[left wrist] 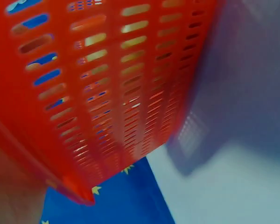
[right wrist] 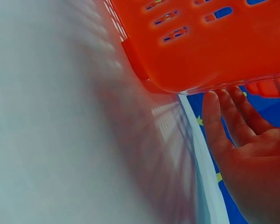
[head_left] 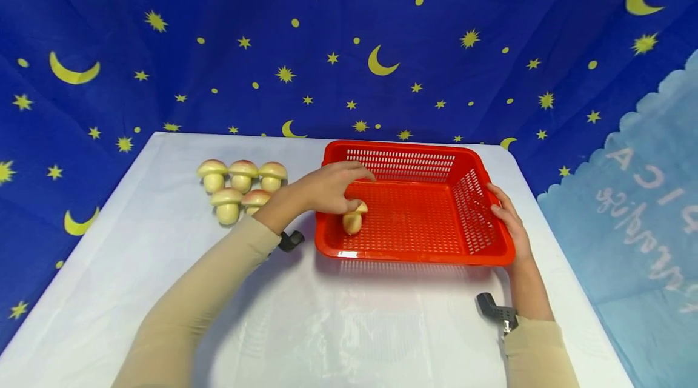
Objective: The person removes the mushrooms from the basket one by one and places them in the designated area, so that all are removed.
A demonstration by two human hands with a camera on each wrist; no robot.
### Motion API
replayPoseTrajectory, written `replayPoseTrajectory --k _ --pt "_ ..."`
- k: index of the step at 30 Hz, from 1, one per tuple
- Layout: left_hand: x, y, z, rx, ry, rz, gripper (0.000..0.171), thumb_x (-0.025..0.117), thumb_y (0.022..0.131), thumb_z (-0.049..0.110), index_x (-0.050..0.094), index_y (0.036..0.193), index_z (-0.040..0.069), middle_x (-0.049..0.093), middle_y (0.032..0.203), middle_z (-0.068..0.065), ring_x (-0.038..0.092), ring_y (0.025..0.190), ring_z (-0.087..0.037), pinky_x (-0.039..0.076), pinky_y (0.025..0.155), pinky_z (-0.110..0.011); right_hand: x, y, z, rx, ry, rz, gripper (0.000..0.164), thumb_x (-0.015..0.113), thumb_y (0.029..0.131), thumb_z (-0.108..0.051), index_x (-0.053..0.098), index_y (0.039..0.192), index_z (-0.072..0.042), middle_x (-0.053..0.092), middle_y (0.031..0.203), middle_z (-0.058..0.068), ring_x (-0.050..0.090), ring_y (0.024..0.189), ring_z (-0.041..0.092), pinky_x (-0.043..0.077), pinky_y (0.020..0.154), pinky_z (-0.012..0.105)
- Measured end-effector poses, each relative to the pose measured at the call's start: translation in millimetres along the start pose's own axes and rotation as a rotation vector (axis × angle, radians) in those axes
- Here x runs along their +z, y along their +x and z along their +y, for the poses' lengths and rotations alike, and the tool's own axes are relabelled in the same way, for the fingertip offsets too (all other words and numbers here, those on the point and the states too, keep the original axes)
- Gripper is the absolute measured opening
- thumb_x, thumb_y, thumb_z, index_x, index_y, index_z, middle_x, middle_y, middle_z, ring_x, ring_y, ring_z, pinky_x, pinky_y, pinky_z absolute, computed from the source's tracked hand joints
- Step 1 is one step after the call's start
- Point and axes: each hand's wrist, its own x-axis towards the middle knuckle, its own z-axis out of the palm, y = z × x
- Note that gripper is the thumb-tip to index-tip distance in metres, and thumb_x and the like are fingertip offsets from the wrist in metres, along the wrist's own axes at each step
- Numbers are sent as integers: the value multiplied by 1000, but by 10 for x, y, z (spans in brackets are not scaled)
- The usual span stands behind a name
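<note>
Inside the left part of a red plastic basket (head_left: 414, 257) is a toy mushroom (head_left: 353, 223) with a pale stem. My left hand (head_left: 334, 187) reaches over the basket's left rim, its thumb at the mushroom's cap and partly covering it. The other fingers stretch forward, apart from the thumb. At the basket's right end, my right hand (head_left: 512, 224) touches the rim with extended fingers. In the right wrist view those fingers (right wrist: 233, 116) lie fairly straight against the rim's outer side. The left wrist view mostly shows the basket's slotted wall (left wrist: 116, 93); the left fingers are hidden there.
Several more toy mushrooms (head_left: 243, 174) with pinkish caps stand in two rows on the white table (head_left: 349, 327), left of the basket. My left forearm partly covers one. Blue cloth with yellow moons and stars (head_left: 338, 30) hangs behind the table. Each wrist carries a black camera mount (head_left: 493, 309).
</note>
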Motion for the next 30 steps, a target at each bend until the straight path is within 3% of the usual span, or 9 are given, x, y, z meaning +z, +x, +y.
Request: replayPoseTrajectory --k 8,13,19,25,30 --pt "76 85 2 -19 74 -86 46 61 72 30 54 117 31 42 129 5 40 116 -12 35 93 -34 -5 12 -8 -10 3 3 50 31 96 -17 18 142 -27 12 144 9 36 117 29 34 87 43" --pt "97 106 10 5 141 -145 47 64 71 33 57 116 25 48 122 2 47 104 -14 42 81 -35 -7 18 5 -17 -4 -6 50 31 96 -16 18 143 -26 12 144 10 37 116 29 37 87 42" --pt "118 147 28 -8 198 -199 34 63 68 33 61 102 26 56 87 8 50 72 -12 39 56 -30 -5 22 -3 -21 3 0 50 31 96 -16 17 143 -26 13 144 9 36 117 29 36 87 42" --pt "123 199 41 -23 197 -253 26 60 66 28 61 91 28 54 74 11 48 65 -11 37 52 -29 -2 25 0 -15 -2 2 50 31 96 -16 18 143 -26 13 144 10 38 115 28 37 86 41" --pt "153 203 53 -20 140 -222 26 61 66 26 60 91 29 54 76 11 48 68 -10 38 53 -28 -26 -5 7 -7 16 -4 50 30 96 -16 17 143 -27 12 144 9 38 116 28 35 87 42"
